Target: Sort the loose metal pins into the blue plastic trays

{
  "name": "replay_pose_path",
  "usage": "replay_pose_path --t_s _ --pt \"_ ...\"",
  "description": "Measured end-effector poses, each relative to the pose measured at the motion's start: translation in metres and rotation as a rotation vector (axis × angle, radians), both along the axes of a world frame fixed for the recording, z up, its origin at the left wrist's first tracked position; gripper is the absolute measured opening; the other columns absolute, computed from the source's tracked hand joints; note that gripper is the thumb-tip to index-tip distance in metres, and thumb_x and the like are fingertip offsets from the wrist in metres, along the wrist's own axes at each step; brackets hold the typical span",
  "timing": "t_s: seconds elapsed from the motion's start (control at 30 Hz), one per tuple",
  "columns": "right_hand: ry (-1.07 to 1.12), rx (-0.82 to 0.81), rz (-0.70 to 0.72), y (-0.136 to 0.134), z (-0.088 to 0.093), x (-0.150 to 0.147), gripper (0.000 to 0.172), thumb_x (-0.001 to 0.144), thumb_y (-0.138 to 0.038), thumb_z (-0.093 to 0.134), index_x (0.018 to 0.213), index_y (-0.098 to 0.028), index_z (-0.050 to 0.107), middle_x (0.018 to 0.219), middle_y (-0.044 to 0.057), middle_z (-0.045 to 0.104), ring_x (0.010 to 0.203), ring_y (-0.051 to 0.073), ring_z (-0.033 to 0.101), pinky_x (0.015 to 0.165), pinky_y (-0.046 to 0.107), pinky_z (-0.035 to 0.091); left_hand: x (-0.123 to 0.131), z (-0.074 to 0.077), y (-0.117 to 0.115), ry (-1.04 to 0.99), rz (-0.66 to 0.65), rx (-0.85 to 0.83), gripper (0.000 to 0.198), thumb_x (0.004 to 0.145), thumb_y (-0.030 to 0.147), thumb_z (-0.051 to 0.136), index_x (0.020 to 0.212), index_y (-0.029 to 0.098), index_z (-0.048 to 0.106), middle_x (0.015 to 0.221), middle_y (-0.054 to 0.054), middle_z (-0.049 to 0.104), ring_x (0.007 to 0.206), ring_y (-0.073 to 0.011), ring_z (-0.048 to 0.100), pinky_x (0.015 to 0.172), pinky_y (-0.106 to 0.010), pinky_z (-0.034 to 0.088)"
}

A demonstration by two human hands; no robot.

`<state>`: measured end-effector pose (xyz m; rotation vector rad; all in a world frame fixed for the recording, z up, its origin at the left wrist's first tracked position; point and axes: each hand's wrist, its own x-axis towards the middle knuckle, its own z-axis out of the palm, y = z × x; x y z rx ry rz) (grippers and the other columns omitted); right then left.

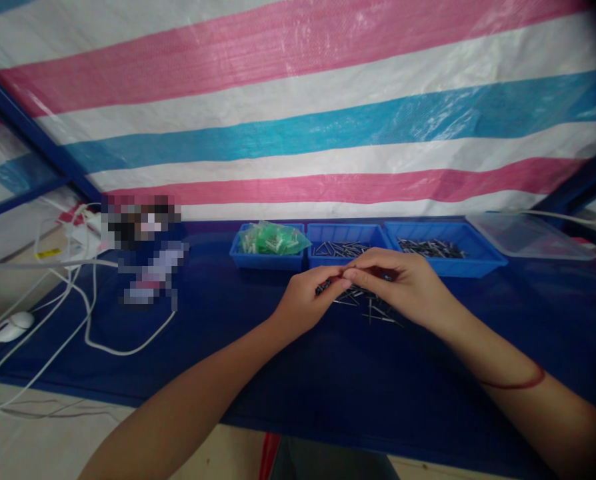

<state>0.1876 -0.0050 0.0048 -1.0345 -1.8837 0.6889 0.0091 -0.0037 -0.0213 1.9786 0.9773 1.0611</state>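
My left hand [308, 297] and my right hand [411, 283] meet over the table with their fingertips pinched together. Whatever is between the fingers is hidden or too small to make out. Just beneath and behind them lies a loose pile of thin metal pins [378, 312], partly covered by the hands. Behind the hands is a blue bin [348, 233] with similar slim metal pieces. To its right, a second blue bin [478, 260] holds more dark metal pieces. On the left, a third blue bin [243, 261] contains a green plastic bag [278, 240] with small pale pieces.
A dark blue table top [298, 387] stretches under everything. White cables [91, 333] and a white plug-like device [15, 327] lie at the left. A clear plastic lid [528, 237] rests at the back right. Striped sheeting [298, 140] hangs behind the table.
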Motion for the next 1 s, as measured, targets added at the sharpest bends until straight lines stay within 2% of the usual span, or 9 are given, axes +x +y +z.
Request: replay_pose_path --t_s 0.2,0.33,0.53,0.67,0.77,0.87,1.0 --pt "0.088 -0.044 -0.002 0.001 -0.003 0.002 0.017 0.079 -0.038 0.065 0.084 -0.022 0.069 0.085 0.004 0.068 0.075 0.017 0.061 0.06 0.029 0.046 0.002 0.001 -0.001 -0.056 0.008 -0.072 0.023 0.088 0.031 0.054 0.098 0.015 0.067 0.095 -0.005 0.07 0.085 -0.0162 0.063 0.077 -0.025 0.047" --pt "0.038 0.05 0.022 -0.001 0.0 0.001 0.011 0.082 -0.032 0.062 0.082 -0.023 0.068 0.083 0.003 0.067 0.075 0.016 0.06 0.062 0.029 0.045 0.003 -0.002 -0.001 -0.078 -0.003 -0.087 0.021 0.087 0.03 0.056 0.097 0.014 0.064 0.092 -0.005 0.068 0.081 -0.015 0.061 0.072 -0.024 0.047" --pt "-0.031 0.153 -0.001 -0.002 0.004 0.001 0.009 0.083 -0.026 0.061 0.087 -0.022 0.067 0.079 0.002 0.064 0.065 0.012 0.054 0.056 0.027 0.041 0.001 -0.003 0.002 -0.094 0.072 0.011 0.016 0.085 0.029 0.059 0.093 0.015 0.06 0.093 -0.005 0.062 0.084 -0.0146 0.059 0.072 -0.024 0.046" --pt "-0.121 0.189 0.01 0.0 0.005 0.004 0.009 0.084 -0.026 0.058 0.085 -0.021 0.065 0.079 0.003 0.063 0.068 0.014 0.055 0.059 0.028 0.043 -0.001 0.0 0.002 -0.049 0.119 0.115 0.013 0.086 0.029 0.057 0.088 0.017 0.058 0.091 -0.004 0.06 0.085 -0.0147 0.057 0.073 -0.025 0.046" --pt "-0.195 0.183 0.053 0.002 0.006 0.006 0.012 0.085 -0.027 0.055 0.082 -0.022 0.065 0.08 0.004 0.064 0.071 0.015 0.056 0.063 0.03 0.044 -0.002 0.001 0.002 0.0 0.126 0.119 0.017 0.087 0.032 0.055 0.091 0.016 0.058 0.089 -0.004 0.061 0.082 -0.014 0.057 0.073 -0.025 0.045" --pt "-0.19 0.147 -0.064 0.005 0.007 0.013 0.016 0.086 -0.03 0.053 0.08 -0.021 0.064 0.079 0.004 0.065 0.068 0.016 0.056 0.06 0.029 0.042 -0.002 -0.001 0.001 0.069 0.091 0.105 0.025 0.088 0.036 0.054 0.104 0.017 0.057 0.091 -0.004 0.063 0.081 -0.0144 0.058 0.075 -0.026 0.045" --pt "-0.202 0.095 -0.38 0.015 0.013 0.038 0.02 0.083 -0.034 0.054 0.079 -0.017 0.064 0.073 0.006 0.065 0.063 0.016 0.054 0.06 0.029 0.04 -0.002 -0.002 -0.001 0.27 -0.046 0.233 0.028 0.089 0.036 0.052 0.11 0.018 0.06 0.098 -0.006 0.065 0.094 -0.0184 0.057 0.088 -0.032 0.042"
